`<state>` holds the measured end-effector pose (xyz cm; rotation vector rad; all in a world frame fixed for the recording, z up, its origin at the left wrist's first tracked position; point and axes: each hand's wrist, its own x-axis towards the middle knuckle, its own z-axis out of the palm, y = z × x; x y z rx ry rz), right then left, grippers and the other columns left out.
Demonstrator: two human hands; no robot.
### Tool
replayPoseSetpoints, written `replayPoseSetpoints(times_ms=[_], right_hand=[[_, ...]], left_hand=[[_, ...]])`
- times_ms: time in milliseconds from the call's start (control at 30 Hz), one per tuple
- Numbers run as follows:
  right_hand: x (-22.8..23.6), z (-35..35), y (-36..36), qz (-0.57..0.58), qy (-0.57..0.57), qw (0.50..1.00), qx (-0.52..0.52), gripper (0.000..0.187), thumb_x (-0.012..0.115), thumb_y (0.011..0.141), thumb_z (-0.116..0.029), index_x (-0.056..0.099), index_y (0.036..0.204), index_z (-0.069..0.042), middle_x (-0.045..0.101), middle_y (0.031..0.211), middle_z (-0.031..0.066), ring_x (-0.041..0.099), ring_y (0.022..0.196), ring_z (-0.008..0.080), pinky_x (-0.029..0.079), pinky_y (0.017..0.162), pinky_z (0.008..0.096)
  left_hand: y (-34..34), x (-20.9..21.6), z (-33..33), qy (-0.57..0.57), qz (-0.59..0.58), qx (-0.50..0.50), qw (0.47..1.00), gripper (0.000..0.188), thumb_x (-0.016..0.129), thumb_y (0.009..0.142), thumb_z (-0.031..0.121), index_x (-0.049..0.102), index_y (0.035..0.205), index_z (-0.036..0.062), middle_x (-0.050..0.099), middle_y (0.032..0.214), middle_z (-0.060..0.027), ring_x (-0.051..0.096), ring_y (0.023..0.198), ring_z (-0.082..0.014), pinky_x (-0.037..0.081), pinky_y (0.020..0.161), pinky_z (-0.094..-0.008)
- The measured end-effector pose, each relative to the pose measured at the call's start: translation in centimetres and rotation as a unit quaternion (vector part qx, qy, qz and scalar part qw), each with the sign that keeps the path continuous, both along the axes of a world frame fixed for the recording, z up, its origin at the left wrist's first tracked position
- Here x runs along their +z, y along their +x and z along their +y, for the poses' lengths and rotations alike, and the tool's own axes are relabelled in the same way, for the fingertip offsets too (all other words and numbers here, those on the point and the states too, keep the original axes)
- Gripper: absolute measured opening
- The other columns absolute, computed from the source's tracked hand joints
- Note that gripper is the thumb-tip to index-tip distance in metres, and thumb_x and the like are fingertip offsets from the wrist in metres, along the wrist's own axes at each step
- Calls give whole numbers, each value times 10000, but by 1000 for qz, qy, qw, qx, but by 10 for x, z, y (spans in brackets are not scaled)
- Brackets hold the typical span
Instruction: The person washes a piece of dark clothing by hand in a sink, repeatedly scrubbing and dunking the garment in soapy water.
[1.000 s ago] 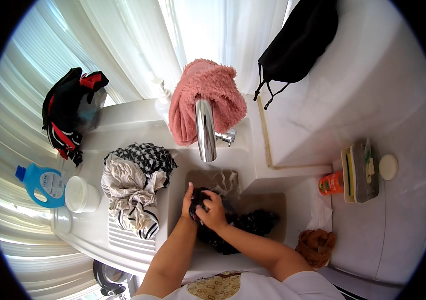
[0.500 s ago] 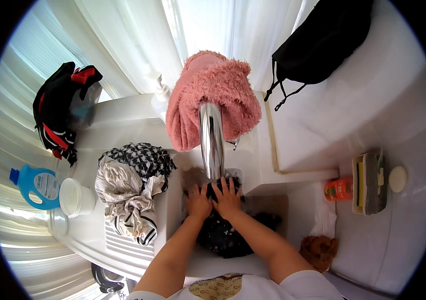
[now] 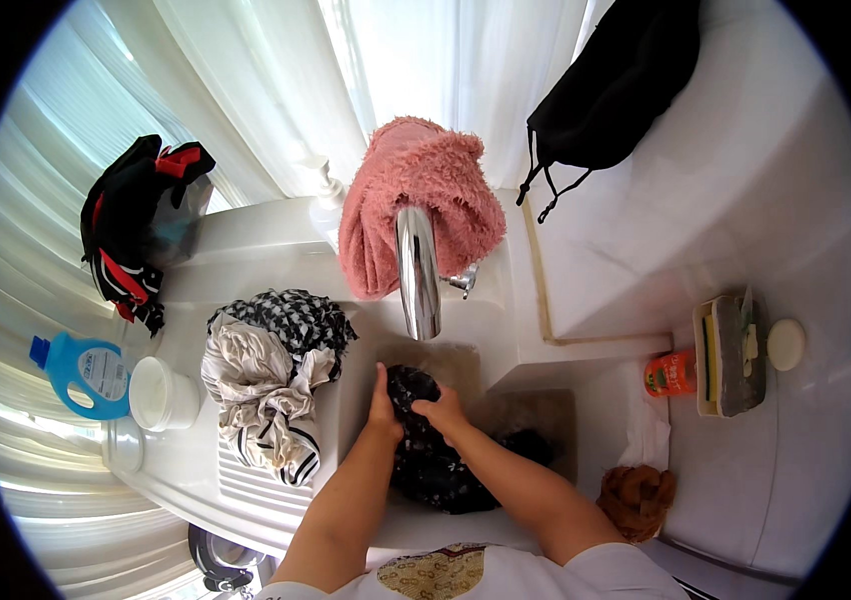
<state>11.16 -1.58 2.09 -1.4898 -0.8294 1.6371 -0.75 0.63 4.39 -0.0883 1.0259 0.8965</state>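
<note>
A wet black garment with small pale flowers [image 3: 426, 476] lies in the sink basin [image 3: 563, 425], part of it gathered up between my hands. My left hand [image 3: 383, 410] cups the bunched cloth from its left side. From the right, my right hand [image 3: 444, 413] grips the same bunch, thumb over the top; its other fingers are mostly hidden. Just beyond both hands hangs the chrome faucet spout [image 3: 418, 285], with a pink fluffy towel [image 3: 416, 200] draped over its base. Murky water shows around the cloth.
Left of the basin, cream clothing [image 3: 256, 370] and a black-and-white patterned cloth [image 3: 291, 318] lie on the ribbed washboard. Beyond them stand a white tub [image 3: 161, 395] and a blue detergent bottle [image 3: 86, 375]. At right are an orange package [image 3: 670, 373], a sponge holder [image 3: 731, 355] and a brown cloth [image 3: 636, 502].
My hands were spread flat on the black garment under the spout. They have drawn nearer and closed around a bunch of it, lifting it between them. The view has shifted slightly.
</note>
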Motion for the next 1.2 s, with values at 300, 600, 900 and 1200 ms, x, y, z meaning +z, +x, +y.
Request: replayPoseSetpoints(times_ms=[300, 600, 900, 1200], right_hand=[[49, -34, 3, -309, 414, 856, 0, 376, 644, 782, -282, 563, 994, 18, 500, 1103, 212, 477, 1008, 401, 384, 891, 464], [48, -23, 3, -231, 315, 920, -25, 250, 552, 838, -250, 597, 835, -4, 598, 788, 230, 569, 785, 431, 447, 703, 470], [0, 16, 36, -569, 310, 745, 158, 448, 572, 849, -372, 504, 1247, -176, 437, 1335, 120, 418, 1190, 353, 365, 948, 521], [5, 26, 29, -553, 205, 765, 259, 432, 662, 775, -290, 555, 1168, -144, 482, 1250, 168, 477, 1109, 371, 407, 915, 529]], left_hand=[[24, 25, -35, 100, -106, 45, 988, 459, 398, 928, 512, 575, 1062, 110, 613, 1017, -81, 594, 931, -244, 497, 830, -384], [31, 24, -32, 59, 181, 36, 981, 422, 538, 879, 391, 608, 1010, -4, 636, 831, -118, 613, 733, -265, 506, 701, -386], [6, -30, -14, 334, 784, -277, 444, 512, 549, 872, 312, 426, 1343, 156, 429, 1310, -233, 443, 1144, -420, 401, 934, -472], [8, -82, -1, 265, 738, -388, 484, 447, 553, 847, 261, 501, 1268, 121, 453, 1273, -221, 401, 1184, -414, 333, 1002, -461]])
